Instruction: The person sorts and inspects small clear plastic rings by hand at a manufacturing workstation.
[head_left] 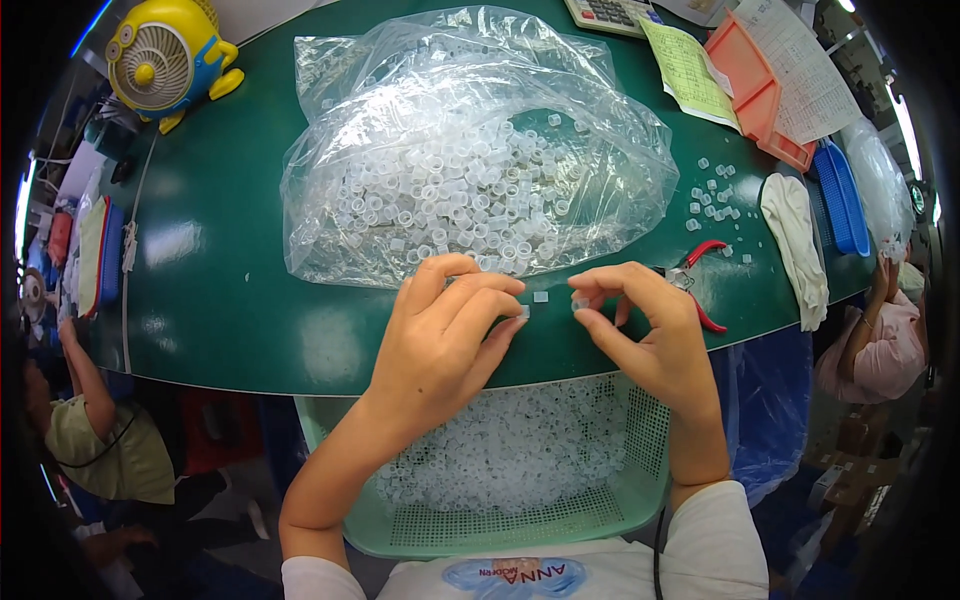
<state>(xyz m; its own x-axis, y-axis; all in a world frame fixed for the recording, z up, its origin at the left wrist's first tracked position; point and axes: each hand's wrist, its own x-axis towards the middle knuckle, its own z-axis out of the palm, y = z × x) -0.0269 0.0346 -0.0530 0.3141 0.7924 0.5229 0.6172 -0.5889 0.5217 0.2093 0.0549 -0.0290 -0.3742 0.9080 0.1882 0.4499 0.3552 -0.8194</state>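
Over the front edge of the green table, my left hand point(445, 325) pinches a small clear plastic cap point(524, 312) between thumb and fingertips. To its right, my right hand point(645, 325) holds another small clear cap point(580, 304) in a pinch. Between the two hands, one loose cap point(541, 297) lies on the table. Just beyond them spreads a clear plastic bag point(330, 235), its mouth toward me, with a heap of translucent caps point(460, 190) inside. Red-handled pliers point(690, 268) lie beside my right hand, partly hidden by it.
Below the table edge, a light green basket point(420, 535) holds many caps. Several stray pieces point(715, 200) and a white glove point(795, 245) lie at right, near a blue basket point(842, 200) and an orange tray point(750, 85). A yellow fan point(165, 60) stands far left. People sit on both sides.
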